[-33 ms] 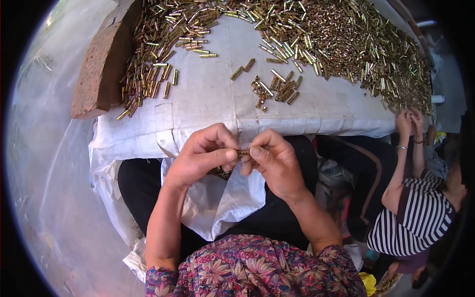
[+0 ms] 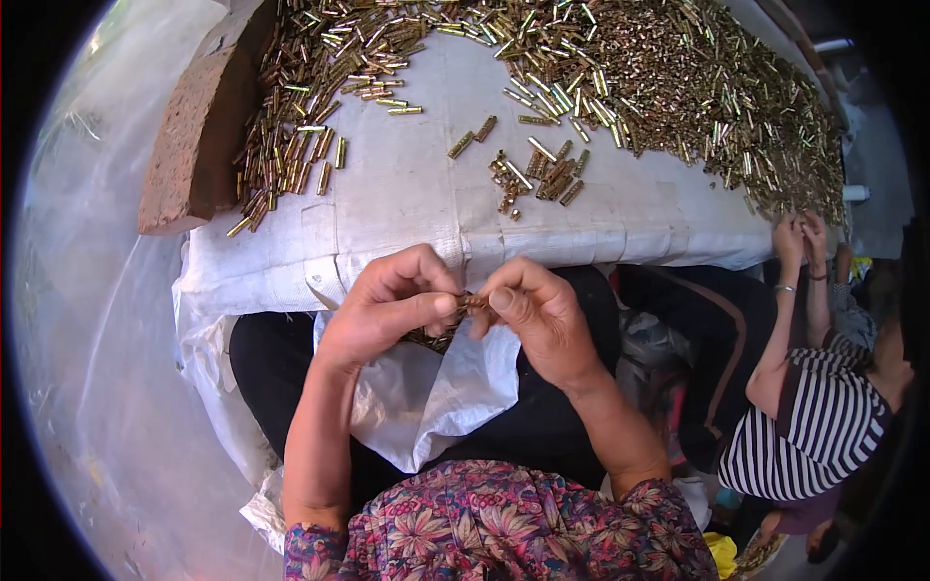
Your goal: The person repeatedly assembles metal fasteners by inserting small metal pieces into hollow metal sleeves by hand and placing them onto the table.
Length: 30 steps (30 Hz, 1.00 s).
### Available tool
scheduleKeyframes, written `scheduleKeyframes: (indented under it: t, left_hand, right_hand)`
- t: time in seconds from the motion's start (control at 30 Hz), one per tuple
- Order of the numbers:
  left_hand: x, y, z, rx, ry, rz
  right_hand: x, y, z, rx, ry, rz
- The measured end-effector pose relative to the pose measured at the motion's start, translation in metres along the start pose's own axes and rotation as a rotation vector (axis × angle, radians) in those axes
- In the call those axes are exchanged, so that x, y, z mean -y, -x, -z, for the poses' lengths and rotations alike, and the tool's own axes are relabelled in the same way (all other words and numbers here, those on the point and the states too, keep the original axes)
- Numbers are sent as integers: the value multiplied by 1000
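Purple floral shirt (image 2: 484,523): on the person, at the bottom of view.
White sack (image 2: 475,387): open on the lap, small brassy pieces (image 2: 430,339) inside.
Left hand (image 2: 397,302): thumb and forefinger pinching one end of a piece, the other fingers curled.
Right hand (image 2: 539,324): thumb and fingertips pinching the other end.
Brassy piece (image 2: 472,302): between both hands' fingertips, just off the near edge of the surface (image 2: 407,208); partly hidden.
Loose cluster (image 2: 557,176): inward from the near edge.
Co-worker's hands (image 2: 816,232): at the near right corner; what they hold is too small to tell.
Brick (image 2: 194,136): along the left edge, brassy tubes (image 2: 315,145) beside it.
Heap (image 2: 717,97): down the right side from the far edge.
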State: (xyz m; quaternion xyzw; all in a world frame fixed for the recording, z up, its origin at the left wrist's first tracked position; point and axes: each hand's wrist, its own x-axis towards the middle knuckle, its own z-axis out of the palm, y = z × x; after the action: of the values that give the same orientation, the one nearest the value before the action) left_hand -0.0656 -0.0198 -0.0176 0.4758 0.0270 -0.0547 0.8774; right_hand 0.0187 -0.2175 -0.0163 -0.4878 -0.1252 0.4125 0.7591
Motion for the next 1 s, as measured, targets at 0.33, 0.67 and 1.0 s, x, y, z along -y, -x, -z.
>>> scheduleKeyframes:
  t: [0.33,0.67,1.0]
  left_hand:
    - [-31,-51,-8,-313,-1039,-46]
    - [-14,-129,7,-307,-1496,-350]
    - [-19,-162,3,-208,-1629,-149]
  right_hand:
    - [54,-73,63,-480,1571,660]
    - [45,-85,66,-550,1712,534]
    - [60,-88,72,-445,1771,534]
